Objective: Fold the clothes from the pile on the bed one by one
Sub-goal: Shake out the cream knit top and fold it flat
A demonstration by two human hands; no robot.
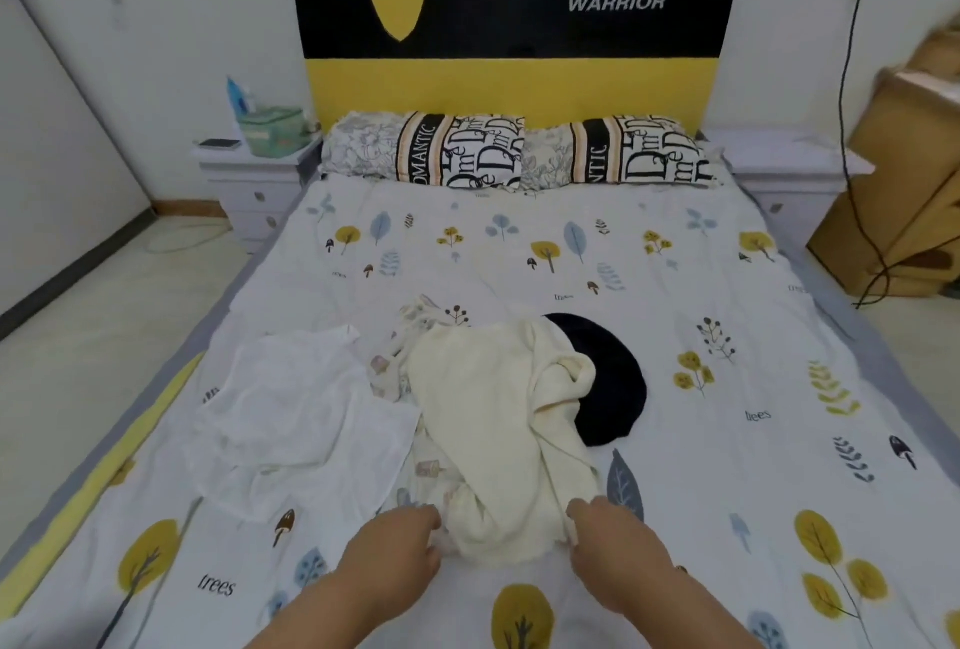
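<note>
The middle of the bed (519,253) is taken up by a pile: a cream garment (488,419) on top, a white cloth (306,419) spread to its left, a black item (613,388) tucked against its right. Open sheet is left between the pile and the two pillows (514,152), along the right side of the bed, and at the near corners. The near edge of the pile is flanked by the left hand (395,552) and the right hand (608,539).

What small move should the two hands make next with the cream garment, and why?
Probably lift the cream knitted garment clear of the pile. Both the left hand and the right hand are at its near edge, and it lies crumpled over a patterned cloth and a black garment, so it cannot be folded there.
</note>
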